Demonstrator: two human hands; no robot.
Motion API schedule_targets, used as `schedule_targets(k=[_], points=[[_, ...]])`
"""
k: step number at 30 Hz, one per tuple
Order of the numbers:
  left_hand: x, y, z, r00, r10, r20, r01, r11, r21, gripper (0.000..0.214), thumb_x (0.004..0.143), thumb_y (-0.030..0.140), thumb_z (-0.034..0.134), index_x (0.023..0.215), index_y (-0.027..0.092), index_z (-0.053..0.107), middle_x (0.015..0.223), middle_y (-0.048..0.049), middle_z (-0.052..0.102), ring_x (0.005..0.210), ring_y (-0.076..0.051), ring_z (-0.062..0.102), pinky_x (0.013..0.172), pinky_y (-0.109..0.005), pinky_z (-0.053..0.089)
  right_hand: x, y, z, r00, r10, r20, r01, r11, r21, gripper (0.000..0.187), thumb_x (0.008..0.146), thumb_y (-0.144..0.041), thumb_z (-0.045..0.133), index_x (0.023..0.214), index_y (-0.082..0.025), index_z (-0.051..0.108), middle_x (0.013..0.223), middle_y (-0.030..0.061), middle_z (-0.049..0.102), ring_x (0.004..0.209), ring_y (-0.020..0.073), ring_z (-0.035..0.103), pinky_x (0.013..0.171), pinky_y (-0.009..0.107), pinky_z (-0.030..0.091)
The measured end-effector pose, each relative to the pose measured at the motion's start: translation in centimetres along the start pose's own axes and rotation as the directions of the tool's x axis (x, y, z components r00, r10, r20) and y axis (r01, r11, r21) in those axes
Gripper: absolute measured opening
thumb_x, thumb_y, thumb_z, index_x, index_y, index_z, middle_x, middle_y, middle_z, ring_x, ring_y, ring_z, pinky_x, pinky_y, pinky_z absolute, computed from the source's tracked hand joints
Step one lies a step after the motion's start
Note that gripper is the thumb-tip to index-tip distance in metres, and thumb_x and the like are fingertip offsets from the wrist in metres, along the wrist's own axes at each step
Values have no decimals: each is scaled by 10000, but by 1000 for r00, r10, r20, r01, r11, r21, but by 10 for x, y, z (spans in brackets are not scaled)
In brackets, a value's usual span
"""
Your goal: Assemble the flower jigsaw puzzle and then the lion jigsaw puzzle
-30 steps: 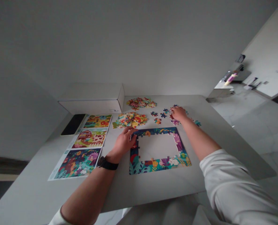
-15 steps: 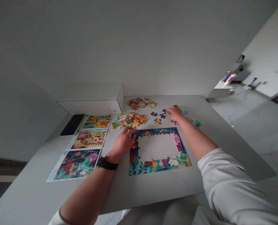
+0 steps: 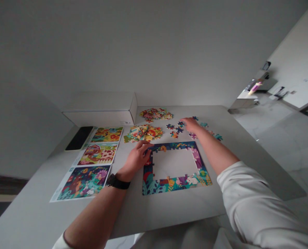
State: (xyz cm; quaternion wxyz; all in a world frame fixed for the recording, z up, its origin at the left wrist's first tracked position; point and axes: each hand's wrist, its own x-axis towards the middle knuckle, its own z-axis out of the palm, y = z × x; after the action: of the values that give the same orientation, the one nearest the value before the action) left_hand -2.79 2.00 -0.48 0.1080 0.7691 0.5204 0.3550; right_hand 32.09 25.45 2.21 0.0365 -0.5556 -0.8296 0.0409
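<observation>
The assembled border of a jigsaw puzzle [image 3: 178, 186] lies on the table with a bare middle. My left hand [image 3: 138, 155] rests at its upper left corner, fingers apart, the fingertips touching the border. Farther back, my right hand [image 3: 191, 125] reaches over loose puzzle pieces with its fingers stretched out. A dark blue piece [image 3: 181, 123] lies right at its fingertips. Close by are another dark blue piece [image 3: 179, 130], an orange one [image 3: 174, 134] and a purple one [image 3: 193, 136], partly beside my right wrist. I see nothing held in either hand.
Two piles of yellow and red puzzle pieces [image 3: 156, 114] lie behind the border. Left of it are a sheet with three pictures [image 3: 85, 181], a black phone [image 3: 79, 138] and a long white box [image 3: 99, 117]. More teal pieces [image 3: 217, 137] lie past my right forearm.
My right hand has shifted slightly left and forward among the loose pieces, and the piece below its fingertips has moved a little. My left hand stays on the border's corner.
</observation>
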Motion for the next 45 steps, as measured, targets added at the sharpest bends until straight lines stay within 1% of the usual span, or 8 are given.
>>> schedule_targets(k=[14,19,25,28,31,37,40,45], points=[[-1,-1,2,1000,8,-1,-8,1000,-23,280,1037,235,611,1274,242,759,1285,-92,700,1003,-186,755,929,-321,650,15,2,-23,993,11,119,-1,997,-80,677,863,-114,781,1513,-269,672,1436,138,730,1260,299,711,1073,361,535],[0,2,1,1000,4,10,-4,1000,-31,288,1038,238,606,1283,244,758,1304,-99,694,987,-183,748,950,-339,651,5,11,-19,996,93,-2,-91,975,202,533,877,-111,752,1399,-214,723,1225,109,759,1054,212,721,1006,319,543],[2,7,0,1000,10,16,-9,999,-37,288,1051,268,585,1278,236,760,1302,-110,689,1028,-200,745,948,-348,648,-24,16,-16,969,218,-113,-39,591,805,588,843,-171,753,1422,-212,655,1093,41,717,857,156,680,841,321,619],[3,10,-2,1000,24,4,-24,999,-42,289,1048,270,584,1270,238,766,1272,-108,690,1064,-207,737,963,-344,638,-38,18,-22,963,256,-83,-40,440,897,586,814,-155,777,1384,-231,664,1106,31,702,868,152,697,861,344,636],[2,9,-2,1000,26,13,-26,999,-37,298,1046,283,583,1278,234,764,1280,-106,689,977,-185,729,904,-327,637,-47,21,-30,954,300,-27,-96,386,917,563,820,-83,762,1360,-217,672,1125,43,707,858,146,717,879,354,644],[2,6,1,1000,20,17,-20,1000,-20,310,1053,299,578,1293,223,760,1301,-108,686,847,-146,701,851,-313,624,-52,16,-28,933,342,107,-296,567,768,483,841,-12,753,1301,-155,716,1135,112,762,785,158,737,780,333,661],[2,6,1,1000,20,23,-20,1000,-20,306,1047,286,585,1290,220,759,1308,-114,682,854,-152,707,836,-314,625,-46,9,-18,930,358,87,-325,688,649,500,860,-36,741,1347,-147,710,1163,143,780,782,168,754,739,313,656],[1,8,-1,999,31,22,-31,999,-28,302,1042,272,587,1287,224,757,1298,-112,690,988,-188,731,897,-326,633,-20,0,-10,922,385,32,-338,763,551,489,871,-95,768,1352,-173,738,1191,145,800,917,216,790,846,346,648]])
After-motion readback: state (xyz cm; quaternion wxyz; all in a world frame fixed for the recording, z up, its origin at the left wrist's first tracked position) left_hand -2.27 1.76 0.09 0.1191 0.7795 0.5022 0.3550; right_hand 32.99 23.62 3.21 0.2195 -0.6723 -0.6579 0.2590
